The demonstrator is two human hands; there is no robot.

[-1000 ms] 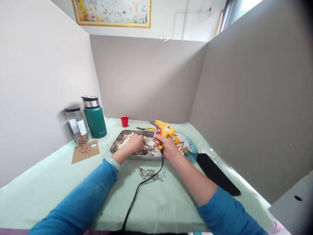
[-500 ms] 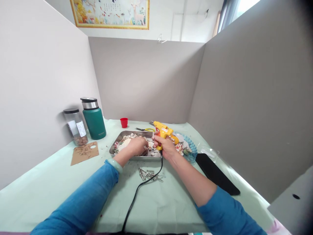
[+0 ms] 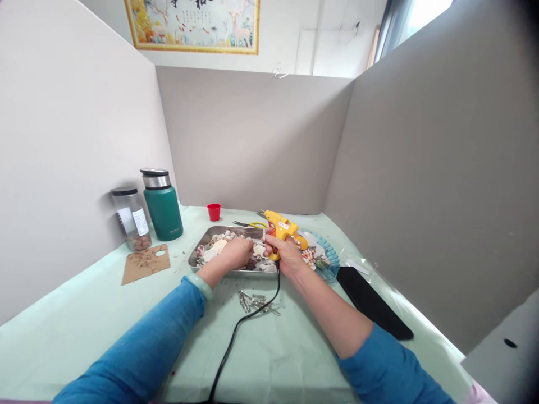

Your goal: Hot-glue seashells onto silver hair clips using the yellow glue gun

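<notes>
My right hand [image 3: 287, 255] is wrapped round the handle of a yellow hot glue gun [image 3: 283, 225], its nozzle pointing away and to the left. A small pale piece [image 3: 264, 234], too small to name, sticks up at that hand's fingertips. Over a metal tray [image 3: 196, 247] of seashells [image 3: 219, 246], my left hand [image 3: 239, 252] has its fingers curled together; what they pinch, if anything, is hidden. Several metal hair clips [image 3: 255, 303] lie in front of the tray. The glue gun's black cord [image 3: 242, 320] runs over them towards me.
A blue scalloped dish [image 3: 332, 261] with shells stands right of the tray, beside a black flat pad [image 3: 374, 303]. Yellow-handled pliers [image 3: 252, 225] and a red cup [image 3: 214, 212] are behind. At left are a green flask [image 3: 163, 210], a jar [image 3: 132, 221] and a brown card [image 3: 145, 264].
My left hand has shifted slightly within the tray and its fingers are drawn closer together. My right hand keeps the glue gun in nearly the same place. The view has tilted a little upward.
</notes>
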